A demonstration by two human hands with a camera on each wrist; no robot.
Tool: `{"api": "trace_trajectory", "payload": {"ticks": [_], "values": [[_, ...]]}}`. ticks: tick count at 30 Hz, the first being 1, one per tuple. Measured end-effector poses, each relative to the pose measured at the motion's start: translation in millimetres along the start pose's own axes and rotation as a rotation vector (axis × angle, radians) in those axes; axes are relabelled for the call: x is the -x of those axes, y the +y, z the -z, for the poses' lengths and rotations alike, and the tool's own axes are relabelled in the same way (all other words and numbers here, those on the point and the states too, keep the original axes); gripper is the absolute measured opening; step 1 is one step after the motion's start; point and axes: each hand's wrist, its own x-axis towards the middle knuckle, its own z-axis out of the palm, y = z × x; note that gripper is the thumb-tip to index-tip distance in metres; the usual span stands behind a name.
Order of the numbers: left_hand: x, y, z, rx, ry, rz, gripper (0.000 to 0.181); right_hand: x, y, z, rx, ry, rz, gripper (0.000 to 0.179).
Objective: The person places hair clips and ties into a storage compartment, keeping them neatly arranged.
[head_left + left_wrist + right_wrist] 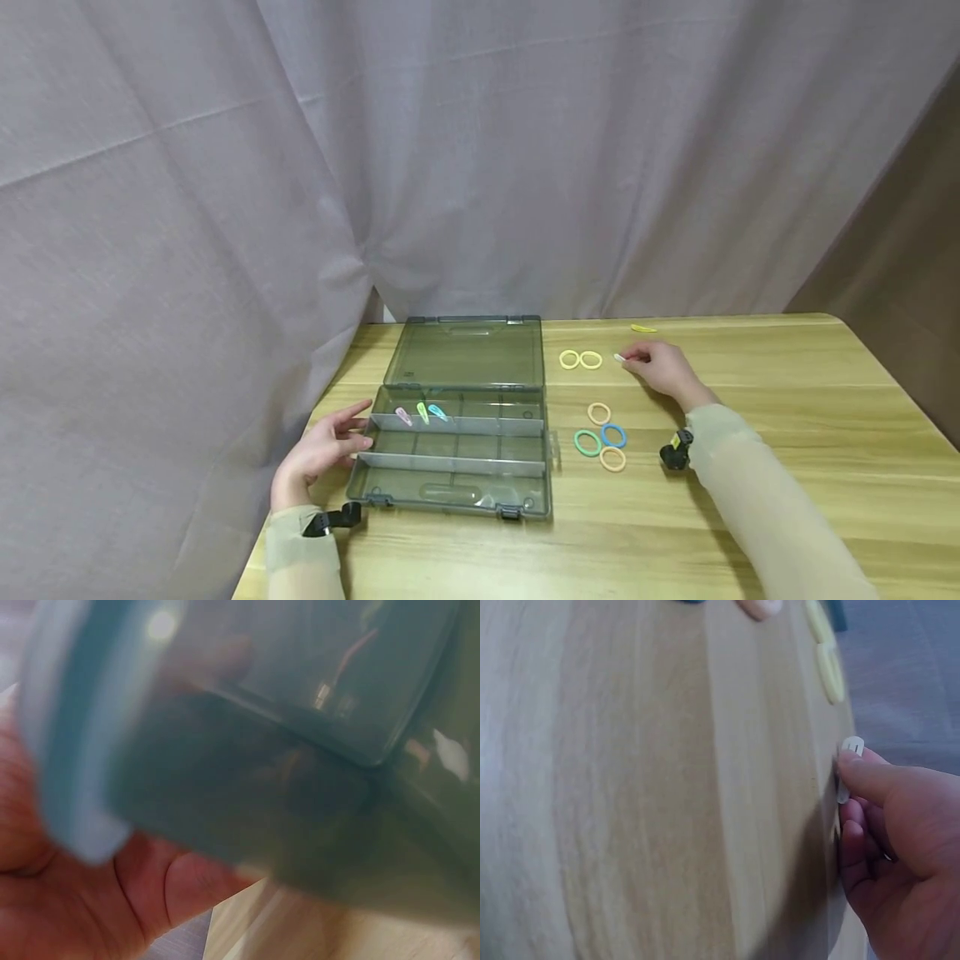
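My right hand [663, 369] pinches a small white hair clip [853, 745] between thumb and fingertips, low over the back of the wooden table. My left hand [318, 454] rests against the left side of an open clear grey compartment box [450, 507], its fingers fairly straight. Up close in the left wrist view, the box wall [225, 772] covers part of that hand. Toward the back left of the box lie a pink hair clip [403, 416], a yellow-green hair clip [423, 412] and a blue hair clip [438, 412]. Behind my right hand is a yellow hair clip [643, 328].
Two yellow hair ties [591, 360] lie right of the raised box lid [465, 354]. Nearer me are a green hair tie [577, 449], a blue hair tie [624, 435] and two orange hair ties [612, 470]. A grey curtain [510, 167] hangs along the table's back edge.
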Motion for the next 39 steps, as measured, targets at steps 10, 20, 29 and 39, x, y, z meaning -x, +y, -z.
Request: {"api": "trace_trajectory", "payload": {"ticks": [10,20,29,39], "values": [[0.4,-1.6,-1.5,-0.021,-0.009,-0.013,0.073,10.7,5.1,-0.3,-0.145,0.041,-0.063,0.032],[3.4,-1.7,0.5,-0.033,-0.017,-0.012,0.071,20.0,-14.3,-5.6,-0.287,0.011,-0.100,0.038],[5.3,-2.9,1.8,-0.025,-0.024,-0.011,0.072,26.6,-43.6,-19.7,-0.426,-0.070,-0.110,0.039],[4.9,-2.5,1.0,-0.023,-0.044,-0.023,0.072,34.3,-88.5,-40.6,-0.567,-0.156,-0.048,0.038]]}}
